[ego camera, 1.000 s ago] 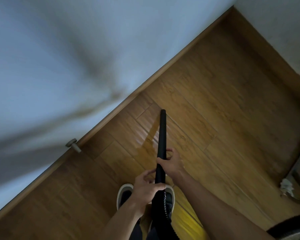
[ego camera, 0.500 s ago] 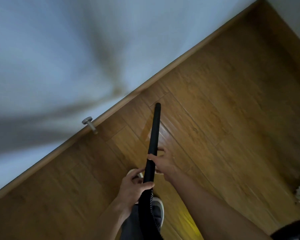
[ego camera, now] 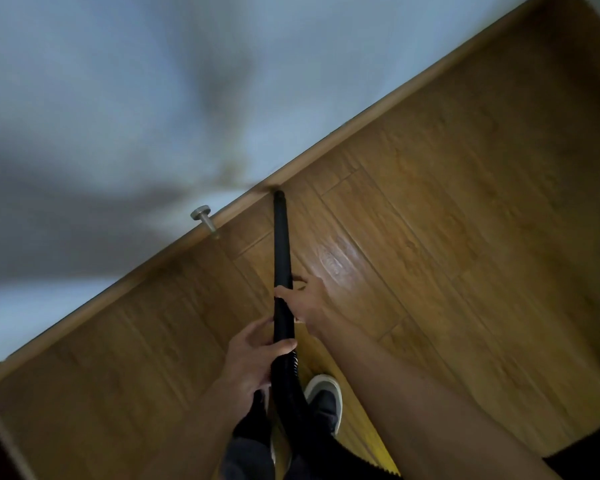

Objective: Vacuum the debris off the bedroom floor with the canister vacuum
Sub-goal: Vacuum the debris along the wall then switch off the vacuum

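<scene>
With both hands clenched on the black wand [ego camera: 280, 251], left hand [ego camera: 253, 362] behind right hand [ego camera: 305, 299], its tip touches the skirting board [ego camera: 378, 114]; I would slide it slowly along this edge, avoiding the door stopper [ego camera: 204, 220]

No text, label, brand, number or sign can be read anywhere in the view.
</scene>
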